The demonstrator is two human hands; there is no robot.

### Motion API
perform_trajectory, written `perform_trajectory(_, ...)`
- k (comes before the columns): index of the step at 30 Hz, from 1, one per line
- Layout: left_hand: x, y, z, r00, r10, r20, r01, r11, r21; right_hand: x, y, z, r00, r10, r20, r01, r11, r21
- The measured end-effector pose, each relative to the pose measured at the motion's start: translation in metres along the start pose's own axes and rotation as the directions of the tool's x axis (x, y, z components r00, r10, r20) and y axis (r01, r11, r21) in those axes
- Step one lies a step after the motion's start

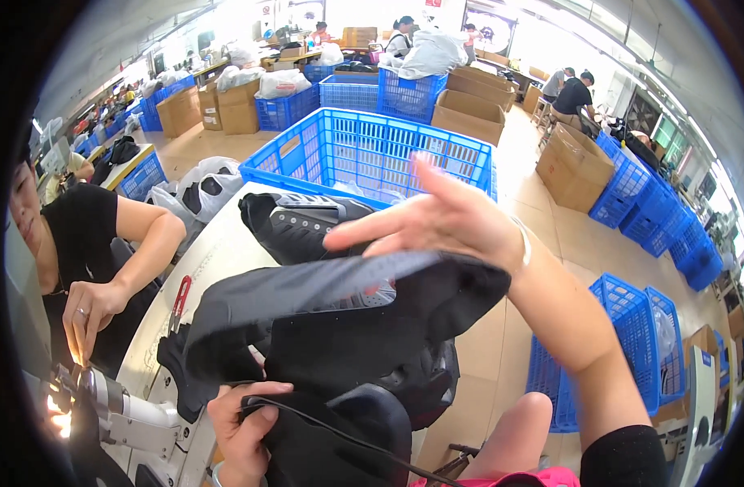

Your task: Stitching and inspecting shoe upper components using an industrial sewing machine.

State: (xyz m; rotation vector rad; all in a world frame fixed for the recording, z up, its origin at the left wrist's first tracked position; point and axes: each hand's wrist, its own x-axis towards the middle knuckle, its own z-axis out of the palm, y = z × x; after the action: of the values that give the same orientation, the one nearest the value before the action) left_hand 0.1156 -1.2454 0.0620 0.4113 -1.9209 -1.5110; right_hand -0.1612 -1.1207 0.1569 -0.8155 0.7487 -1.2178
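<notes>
"Head view: where is the work, and what does each grip have?"

"Mid-scene is a black upper (339, 341), shoe-like in shape, raised across the near right side of the desk (230, 256). Near left, the left grip (246, 430) pinches the edge of a black piece (307, 446) between thumb and fingers; whether that joins the upper, I can't tell. The right grip (445, 215) is above the upper's far side, fingers spread and blurred, with nothing visible in it."

"Which step would you call that?"

"Handling and positioning the upper, I'd judge. The next move seems to call for the left grip keeping its pinch while the right one settles on the material, minding the loose folds."

"And around it?"

"Just beyond lies a grey-and-black upper (295, 223) with eyelets; to its left, red-handled snips (180, 296) on the desk. Farther left, a co-worker's hand (88, 316) is at a lit machine."

"Containers?"

"Past the desk, a big blue crate (404, 130) has what looks like clear plastic low inside. To its left, white bags (223, 165) hold dark things. Farther off, a stuffed pale bag (433, 53) tops another crate (408, 93). On the right-hand floor stand two blue crates (636, 373); the outer one holds a clear bag (664, 333)."
</notes>
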Motion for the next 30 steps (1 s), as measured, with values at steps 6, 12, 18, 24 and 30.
perform_trajectory(6,0.001,-0.017,0.009,0.998,-0.008,-0.056,0.002,0.995,-0.096,-0.068,0.081,-0.02,0.843,-0.475,-0.251,0.422,0.874,-0.24)
perform_trajectory(12,-0.006,-0.014,0.006,0.996,-0.068,-0.063,0.064,0.996,-0.055,-0.068,0.116,-0.011,0.619,-0.577,-0.533,0.369,0.813,-0.451)
perform_trajectory(18,-0.002,-0.019,0.008,0.997,0.08,0.019,-0.075,0.977,-0.201,-0.059,0.102,0.002,0.51,-0.688,-0.517,0.327,0.71,-0.623)
perform_trajectory(24,-0.006,-0.055,-0.016,0.946,0.275,0.173,-0.236,0.948,-0.215,-0.064,0.1,0.009,0.501,-0.656,-0.565,0.342,0.749,-0.567)
perform_trajectory(30,-0.002,-0.009,-0.006,0.912,0.335,0.236,-0.341,0.94,-0.013,-0.065,0.098,0.016,0.483,-0.632,-0.606,0.291,0.769,-0.57)
